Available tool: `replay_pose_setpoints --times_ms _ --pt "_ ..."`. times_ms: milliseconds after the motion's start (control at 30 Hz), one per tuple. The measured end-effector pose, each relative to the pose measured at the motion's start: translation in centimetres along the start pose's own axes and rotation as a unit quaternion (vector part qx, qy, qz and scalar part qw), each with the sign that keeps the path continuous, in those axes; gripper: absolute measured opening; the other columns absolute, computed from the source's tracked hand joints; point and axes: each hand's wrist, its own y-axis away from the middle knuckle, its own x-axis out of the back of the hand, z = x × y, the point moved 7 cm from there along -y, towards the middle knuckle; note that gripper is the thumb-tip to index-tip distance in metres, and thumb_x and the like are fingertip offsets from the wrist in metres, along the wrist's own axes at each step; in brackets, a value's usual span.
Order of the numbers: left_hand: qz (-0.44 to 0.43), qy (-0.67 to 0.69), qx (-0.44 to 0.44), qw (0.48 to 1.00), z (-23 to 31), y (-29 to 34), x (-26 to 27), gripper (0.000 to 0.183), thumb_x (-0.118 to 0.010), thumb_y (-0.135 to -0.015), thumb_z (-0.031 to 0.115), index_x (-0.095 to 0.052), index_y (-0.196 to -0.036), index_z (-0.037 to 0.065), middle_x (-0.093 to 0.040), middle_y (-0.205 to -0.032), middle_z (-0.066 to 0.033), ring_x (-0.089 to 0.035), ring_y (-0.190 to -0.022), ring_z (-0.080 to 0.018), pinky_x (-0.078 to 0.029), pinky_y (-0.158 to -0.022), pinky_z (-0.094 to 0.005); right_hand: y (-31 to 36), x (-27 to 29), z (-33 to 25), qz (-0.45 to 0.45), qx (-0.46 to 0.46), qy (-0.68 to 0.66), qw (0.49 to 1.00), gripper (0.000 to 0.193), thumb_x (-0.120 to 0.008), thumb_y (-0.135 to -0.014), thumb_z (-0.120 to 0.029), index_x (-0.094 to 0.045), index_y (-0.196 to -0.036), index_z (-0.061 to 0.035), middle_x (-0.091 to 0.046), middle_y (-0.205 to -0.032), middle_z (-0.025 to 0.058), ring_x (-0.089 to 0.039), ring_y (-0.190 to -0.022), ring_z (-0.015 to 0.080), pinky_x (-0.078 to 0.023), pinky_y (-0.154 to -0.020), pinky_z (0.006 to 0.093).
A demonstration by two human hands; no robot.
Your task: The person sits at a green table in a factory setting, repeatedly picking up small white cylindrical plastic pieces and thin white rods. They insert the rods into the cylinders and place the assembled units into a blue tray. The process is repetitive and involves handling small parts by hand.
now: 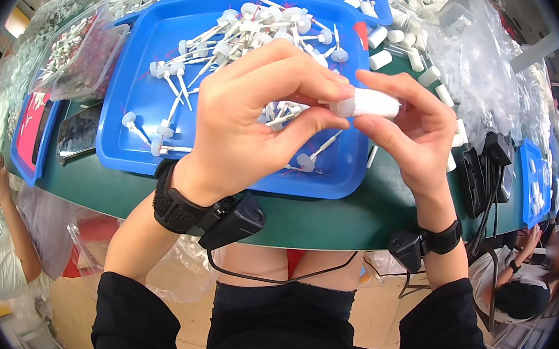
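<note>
In front of my chest, above the tray's near right part, both my hands meet on one small white plastic cylinder (380, 103). My left hand (256, 109) is closed, thumb and index finger pinching the translucent round cap (344, 107) at the cylinder's left end. My right hand (416, 121) grips the cylinder's body between thumb and fingers, around its right end. Beneath them is a large blue tray (130, 88) holding a pile of white sticks with round translucent caps (259, 28). My left hand hides part of that pile.
More white cylinders (428, 77) lie on the green table (324, 220) to the right, by clear plastic bags (468, 42). A phone (79, 132) and a clear bin (90, 61) stand left. Black cables (491, 167) run at the right edge. Other people sit at both sides.
</note>
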Motion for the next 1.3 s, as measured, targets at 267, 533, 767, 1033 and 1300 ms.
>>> replay_pose_setpoints --times_ms 267,533,767,1033,1300 --pt "0.027 0.115 0.105 0.987 -1.3 0.1 -0.3 0.028 -0.065 -0.069 -0.013 -0.06 -0.096 -0.006 -0.061 -0.092 -0.0148 -0.062 -0.088 -0.0215 -0.055 -0.073 -0.0289 0.2 -0.4 1.2 -0.008 -0.09 -0.115 0.989 0.029 -0.063 -0.079 0.001 -0.057 -0.107 0.0059 -0.062 -0.096 0.0108 -0.06 -0.085 0.0137 -0.049 -0.074 0.0246" --pt "0.03 0.165 0.201 0.965 -2.0 0.6 -0.5 0.026 -0.061 -0.072 -0.015 -0.059 -0.097 -0.01 -0.062 -0.092 -0.0163 -0.064 -0.084 -0.0217 -0.055 -0.072 -0.0288 -0.1 0.2 -0.7 0.006 0.037 0.059 0.998 0.028 -0.069 -0.072 0.003 -0.062 -0.099 0.0027 -0.064 -0.093 0.0099 -0.061 -0.082 0.0143 -0.048 -0.072 0.0239" --pt "0.062 0.172 0.218 0.959 -2.1 1.1 -0.5 0.022 -0.06 -0.072 -0.015 -0.061 -0.094 -0.01 -0.062 -0.087 -0.0164 -0.064 -0.077 -0.02 -0.055 -0.069 -0.0275 0.1 -0.1 -1.1 0.011 0.073 0.07 0.995 0.027 -0.073 -0.068 0.002 -0.064 -0.093 0.0015 -0.065 -0.09 0.0104 -0.062 -0.08 0.0156 -0.049 -0.069 0.024" --pt "0.055 0.165 0.181 0.968 -1.8 1.0 -0.7 0.023 -0.062 -0.072 -0.015 -0.061 -0.094 -0.009 -0.062 -0.09 -0.0171 -0.063 -0.079 -0.0203 -0.055 -0.07 -0.0277 0.3 0.2 -1.4 0.062 0.075 0.096 0.991 0.027 -0.073 -0.066 0.003 -0.065 -0.092 0.0 -0.066 -0.086 0.0087 -0.062 -0.072 0.0138 -0.049 -0.064 0.0232" --pt "0.034 0.107 0.122 0.986 -1.2 1.1 -0.5 0.025 -0.063 -0.071 -0.014 -0.062 -0.094 -0.007 -0.062 -0.094 -0.0182 -0.063 -0.083 -0.0208 -0.054 -0.07 -0.0269 0.6 0.1 -1.4 0.07 0.051 0.09 0.992 0.027 -0.072 -0.067 0.003 -0.065 -0.092 -0.001 -0.066 -0.085 0.0083 -0.062 -0.071 0.0127 -0.049 -0.063 0.0229"
